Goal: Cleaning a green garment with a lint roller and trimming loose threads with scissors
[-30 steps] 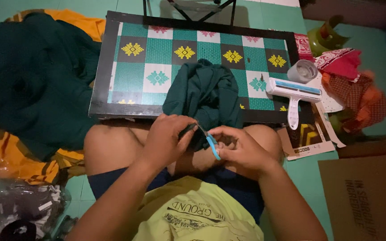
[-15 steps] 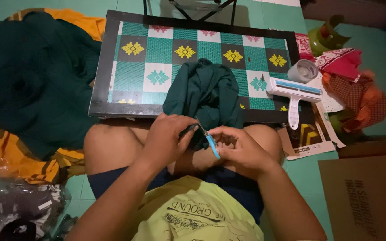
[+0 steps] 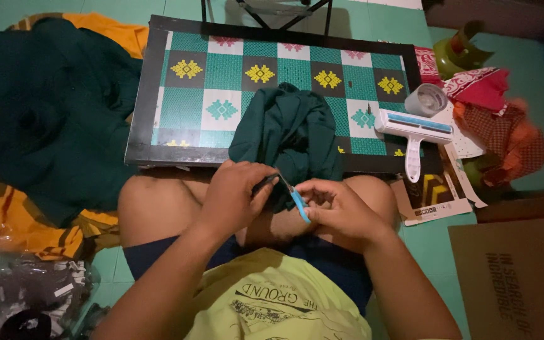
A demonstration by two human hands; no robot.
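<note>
Both hands' fingers (image 3: 322, 192) pinch dark green cloth (image 3: 291, 135); right grips blue snips (image 3: 298, 204).

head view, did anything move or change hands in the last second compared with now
Nothing visibly changed. The left hand pinches the edge of the dark green garment as before, and the right hand holds the same small blue-handled tool at that edge. The garment lies draped over the near rim of the patterned board, and the white lint roller rests where it was.
</note>
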